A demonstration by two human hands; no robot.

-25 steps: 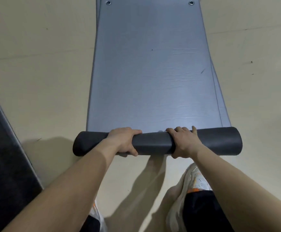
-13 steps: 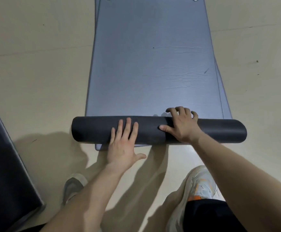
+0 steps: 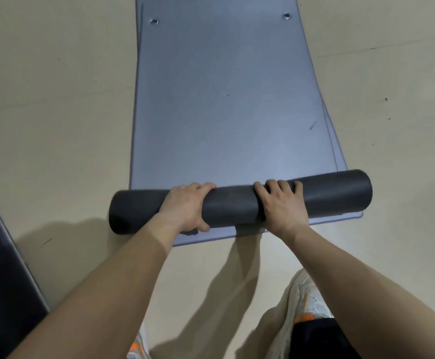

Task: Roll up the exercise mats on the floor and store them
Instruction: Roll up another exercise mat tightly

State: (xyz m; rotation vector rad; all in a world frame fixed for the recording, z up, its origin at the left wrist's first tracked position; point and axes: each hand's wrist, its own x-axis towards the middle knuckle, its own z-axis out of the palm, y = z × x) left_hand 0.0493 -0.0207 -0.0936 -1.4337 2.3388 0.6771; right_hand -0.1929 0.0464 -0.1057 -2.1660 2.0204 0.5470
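The gray exercise mat is lying flat on the pale floor. Its near end is wound into a dark roll that is sitting across it, just ahead of the person's shoe. A second mat is showing beneath, its edge peeking out at the near side.

The roll is lying slightly askew, with its right end farther away than its left. Pushing on from here would probably be winding a cone, with the layers telescoping out at one end. The lower mat is also lying right under the thumbs, so it could be getting caught and dragged into the wind. A slack core would be springing open the moment pressure eases.

Both hands are clamping the roll near its middle, a little apart. The left hand is wrapping it – fingers over the far side, thumb tucked under the near side – a closed grip on the roll. The right hand is curling its spread fingers over the top, palm bearing down, and is likewise grasping it.
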